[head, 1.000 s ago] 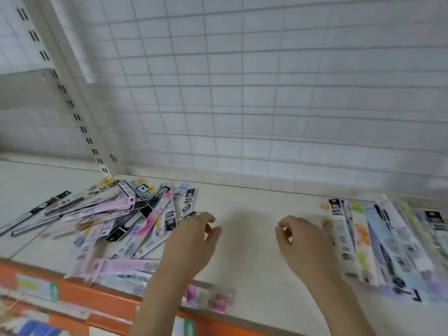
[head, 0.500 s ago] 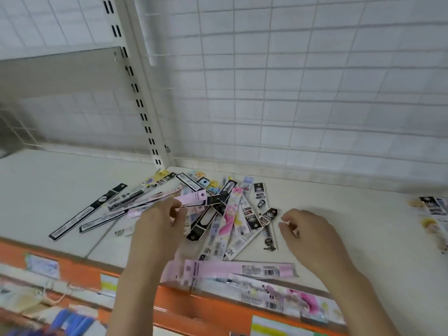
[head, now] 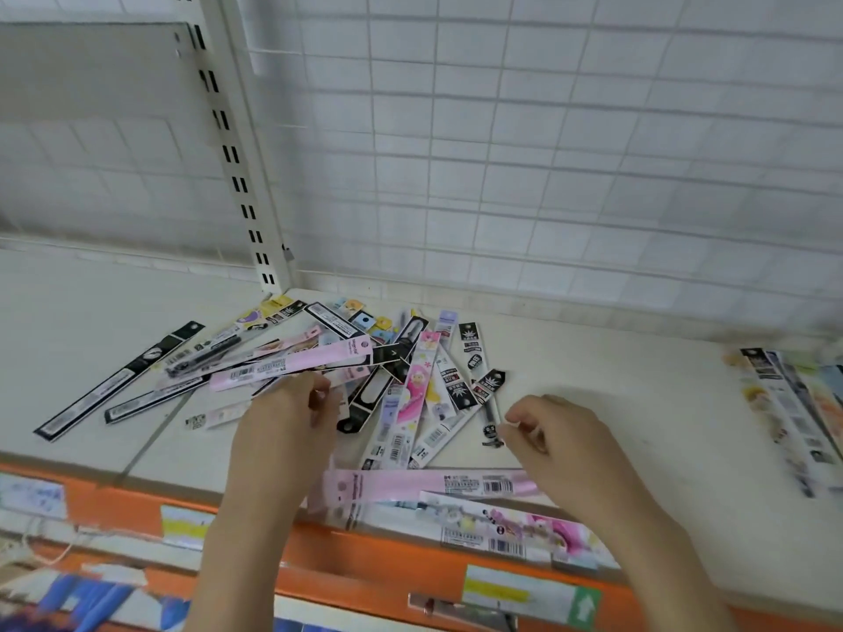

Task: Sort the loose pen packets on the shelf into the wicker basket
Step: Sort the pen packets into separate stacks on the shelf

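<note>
A person's two bare hands reach over a white store shelf (head: 593,367) edged with an orange front rail (head: 374,563), where a loose heap of long, narrow pen packets (head: 410,380) lies fanned out just in front of the white wire-grid back panel (head: 547,152). The left hand (head: 283,431) sits at the near edge of the heap, its fingers curled at a pale pink card-backed pen packet (head: 292,364) that slants across the top of the pile; whether the fingers actually pinch it or only touch it cannot be told. The right hand (head: 561,444) is well apart from the left, hovering just right of the heap with fingers loosely curled and holding nothing, its fingertips beside a black-headed refill packet (head: 490,403). Between the wrists, a second long pink packet with a barcode (head: 433,483) lies crosswise near the shelf's front, and a clear packet printed with pink cartoon figures (head: 511,524) overhangs the orange rail. Two black-and-white packets (head: 118,380) lie slanted at the left of the heap. A separate row of colourful packets (head: 789,412) lies at the far right of the shelf. A slotted white upright (head: 237,166) stands behind the heap. The wicker basket is out of view.
</note>
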The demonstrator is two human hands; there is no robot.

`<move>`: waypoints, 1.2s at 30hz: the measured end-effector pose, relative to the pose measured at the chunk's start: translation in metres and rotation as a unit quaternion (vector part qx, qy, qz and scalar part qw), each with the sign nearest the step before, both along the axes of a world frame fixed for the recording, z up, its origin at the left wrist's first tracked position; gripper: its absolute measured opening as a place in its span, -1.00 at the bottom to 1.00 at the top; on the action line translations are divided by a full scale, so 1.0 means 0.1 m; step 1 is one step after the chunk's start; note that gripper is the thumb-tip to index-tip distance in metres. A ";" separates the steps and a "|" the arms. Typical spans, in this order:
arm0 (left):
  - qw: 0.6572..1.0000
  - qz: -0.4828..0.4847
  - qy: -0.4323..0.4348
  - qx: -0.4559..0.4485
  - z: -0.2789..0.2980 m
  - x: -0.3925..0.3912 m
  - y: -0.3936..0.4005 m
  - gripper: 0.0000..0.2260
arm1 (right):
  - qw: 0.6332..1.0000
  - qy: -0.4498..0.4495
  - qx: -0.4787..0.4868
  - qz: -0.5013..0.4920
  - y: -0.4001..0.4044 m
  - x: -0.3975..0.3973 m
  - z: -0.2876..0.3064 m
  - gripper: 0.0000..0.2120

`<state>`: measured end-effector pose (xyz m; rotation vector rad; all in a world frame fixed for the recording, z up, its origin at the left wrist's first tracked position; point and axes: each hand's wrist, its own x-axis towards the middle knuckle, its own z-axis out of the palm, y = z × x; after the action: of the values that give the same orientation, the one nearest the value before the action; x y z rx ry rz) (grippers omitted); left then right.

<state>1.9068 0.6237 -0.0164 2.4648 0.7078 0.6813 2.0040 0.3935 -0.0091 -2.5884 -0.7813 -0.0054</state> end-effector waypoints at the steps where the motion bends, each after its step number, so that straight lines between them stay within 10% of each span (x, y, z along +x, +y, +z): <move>1: 1.000 -0.001 0.002 0.005 0.00 0.00 -0.03 -0.87 | 1.000 0.002 0.002 0.005 -0.05 -0.02 0.00 -0.80; 16: 0.996 0.012 0.028 0.083 0.03 -0.60 -0.42 -0.89 | 0.997 -0.020 0.067 0.027 -0.53 -0.25 -0.16 -0.86; 25: 0.995 0.049 0.029 0.087 -0.02 -0.96 -0.63 -0.83 | 0.984 -0.035 -0.052 0.165 -0.19 -0.22 -0.03 -0.59; 36: 0.994 0.066 0.037 0.083 0.05 -0.90 -0.62 -0.80 | 0.982 -0.002 -0.064 0.179 -0.23 -0.08 0.11 -0.82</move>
<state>1.8168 0.5615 -0.0117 2.6243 0.8828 0.7267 1.9956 0.3708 0.0015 -2.5256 -1.2763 0.1523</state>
